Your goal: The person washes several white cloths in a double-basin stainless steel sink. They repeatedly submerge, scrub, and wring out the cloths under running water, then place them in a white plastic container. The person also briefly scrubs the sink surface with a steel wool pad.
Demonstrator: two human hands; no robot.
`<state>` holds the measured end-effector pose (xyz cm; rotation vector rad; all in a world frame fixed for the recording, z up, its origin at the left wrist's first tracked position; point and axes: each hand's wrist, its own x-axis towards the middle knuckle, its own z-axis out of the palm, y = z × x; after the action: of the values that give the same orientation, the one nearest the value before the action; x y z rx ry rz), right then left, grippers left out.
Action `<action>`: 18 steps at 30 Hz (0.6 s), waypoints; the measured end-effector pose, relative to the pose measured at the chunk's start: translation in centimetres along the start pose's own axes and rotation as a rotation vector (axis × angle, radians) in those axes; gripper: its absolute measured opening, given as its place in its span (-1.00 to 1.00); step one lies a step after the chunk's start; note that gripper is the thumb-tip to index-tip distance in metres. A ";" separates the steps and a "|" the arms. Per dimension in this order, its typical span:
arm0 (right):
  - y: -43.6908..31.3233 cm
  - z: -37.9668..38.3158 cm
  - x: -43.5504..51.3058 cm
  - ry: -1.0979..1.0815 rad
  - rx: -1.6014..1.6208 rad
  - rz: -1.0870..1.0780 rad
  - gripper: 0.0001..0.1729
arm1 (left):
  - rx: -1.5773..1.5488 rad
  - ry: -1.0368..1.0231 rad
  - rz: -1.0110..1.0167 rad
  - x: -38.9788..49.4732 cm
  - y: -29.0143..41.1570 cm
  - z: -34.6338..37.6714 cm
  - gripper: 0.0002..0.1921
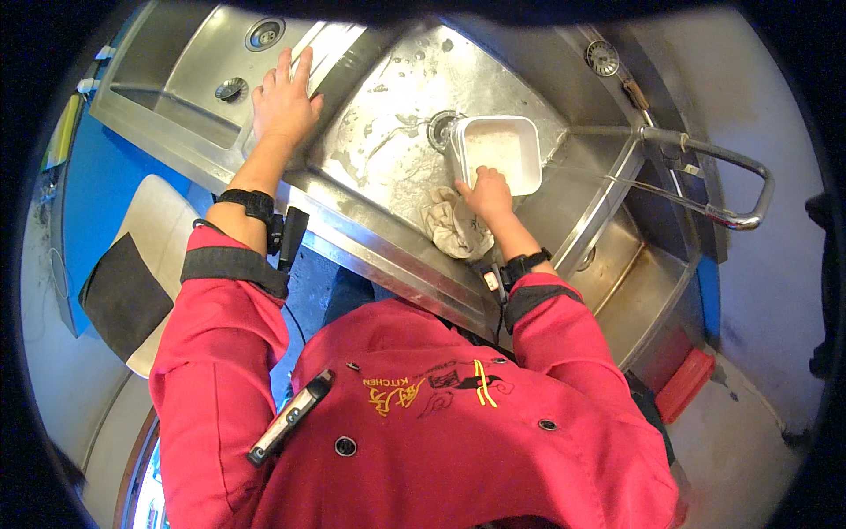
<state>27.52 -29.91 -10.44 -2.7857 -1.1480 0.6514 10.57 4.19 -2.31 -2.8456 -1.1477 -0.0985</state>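
Observation:
A white rectangular plastic tub (pixel 522 165) stands in the middle stainless-steel sink basin (pixel 377 142), beside the drain (pixel 439 131). Several edges show along its left side, as if tubs were nested. My right hand (pixel 489 192) grips the tub's near wall, fingers over the rim and inside. Just below that hand lies a crumpled, wet-looking beige cloth (pixel 456 228), partly under my wrist. My left hand (pixel 285 102) is palm down with fingers spread on the ledge between the left and middle basins. It holds nothing.
The left basin (pixel 205 59) has a drain and a loose strainer (pixel 231 90). At right are another basin (pixel 611 264), a curved metal faucet pipe (pixel 733 159) and a second strainer (pixel 602 58). A pale chair (pixel 158 211) stands left; a red plastic object (pixel 685 385) sits low right.

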 end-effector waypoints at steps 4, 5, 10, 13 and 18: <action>-0.5 1.1 2.2 -0.235 0.080 0.094 -0.50 | -0.011 -0.005 -0.003 -0.1 0.1 -0.2 -0.14; -0.4 0.8 2.8 -0.201 0.123 0.062 -0.50 | 0.004 -0.017 -0.006 -0.1 0.2 -0.2 -0.15; 1.4 -3.2 5.3 0.056 0.809 0.280 -0.54 | -0.025 0.000 -0.008 -0.3 0.2 -0.4 -0.15; 3.2 -6.5 5.8 0.162 1.491 0.592 -0.63 | -0.039 -0.010 -0.009 -0.3 0.2 -0.4 -0.14; 1.8 -8.5 4.8 0.024 2.420 0.284 -0.40 | -0.025 -0.033 -0.021 -0.1 0.3 -0.6 -0.14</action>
<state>35.20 -27.01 -4.85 -0.6932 0.3545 0.8794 10.69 3.88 -1.78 -2.8676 -1.1915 -0.0684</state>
